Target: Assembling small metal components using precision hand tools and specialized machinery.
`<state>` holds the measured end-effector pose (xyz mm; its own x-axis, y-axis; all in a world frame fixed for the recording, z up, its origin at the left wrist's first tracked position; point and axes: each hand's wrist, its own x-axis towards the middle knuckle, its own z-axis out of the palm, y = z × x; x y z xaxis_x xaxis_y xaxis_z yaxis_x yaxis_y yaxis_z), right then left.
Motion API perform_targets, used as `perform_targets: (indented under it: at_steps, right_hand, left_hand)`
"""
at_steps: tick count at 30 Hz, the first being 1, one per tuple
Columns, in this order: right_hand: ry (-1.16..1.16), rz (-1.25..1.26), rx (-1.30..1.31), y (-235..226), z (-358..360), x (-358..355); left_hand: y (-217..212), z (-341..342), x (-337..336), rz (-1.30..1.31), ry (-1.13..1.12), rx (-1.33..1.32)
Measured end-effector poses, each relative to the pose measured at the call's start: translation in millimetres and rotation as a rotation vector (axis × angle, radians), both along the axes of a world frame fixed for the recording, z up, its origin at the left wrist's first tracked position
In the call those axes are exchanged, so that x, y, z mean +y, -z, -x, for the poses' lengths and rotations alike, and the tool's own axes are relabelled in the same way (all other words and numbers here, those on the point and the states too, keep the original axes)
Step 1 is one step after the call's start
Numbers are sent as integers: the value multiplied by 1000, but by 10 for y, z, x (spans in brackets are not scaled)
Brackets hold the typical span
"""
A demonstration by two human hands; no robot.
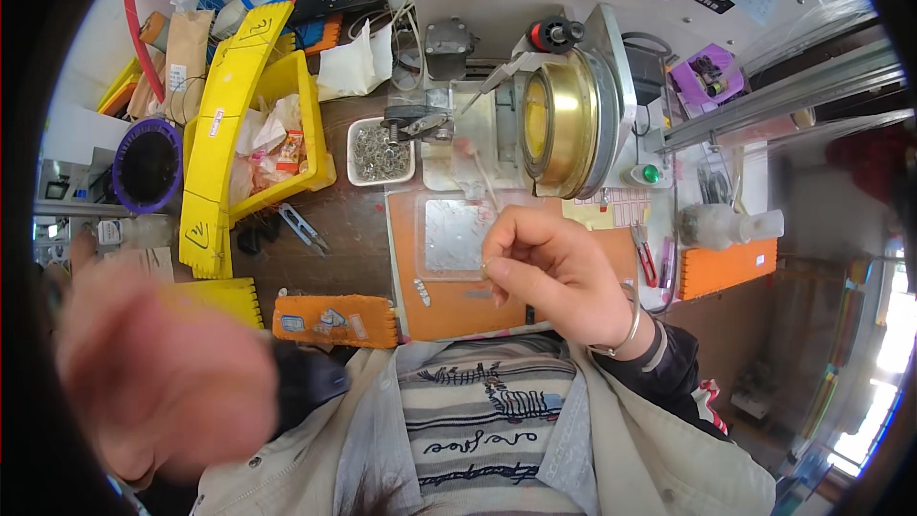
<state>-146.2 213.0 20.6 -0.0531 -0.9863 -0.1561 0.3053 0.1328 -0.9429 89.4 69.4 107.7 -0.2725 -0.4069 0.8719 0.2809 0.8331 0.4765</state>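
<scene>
Right hand (554, 263): raised over the bench (344, 229), wrist bent, a bangle on the wrist; thumb and forefinger pinched together on a small ring-like metal part (484, 270), the other fingers curled loosely.
Small metal part: at the fingertips, above the orange mat (449, 311), just beside the clear plate (454, 234) that lies on it.
Left hand (158, 373): lifted close to the camera at lower left, palm broad and smeared by motion blur; I cannot tell whether it is released or clenched, or whether it holds anything.
Machine (564, 119): brass-coloured drum behind the mat, well beyond the right hand.
Tray (379, 151): small white tray of tiny metal pieces, left of the machine.
Hard to make out: the part's exact shape is too small to read; the left forearm is hidden behind the blurred hand; the yellow bin (277, 134) is partly covered by a yellow strip.
</scene>
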Motion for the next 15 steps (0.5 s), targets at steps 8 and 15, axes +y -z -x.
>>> perform_targets:
  at_steps: [8,15]
  right_hand:
    - [8,58,346,-17,-61,-72]
    - [112,-23,199,210,-179,-128]
  left_hand:
    - [776,614,73,-119,305,-587]
    - [864,629,-10,96,277,-579]
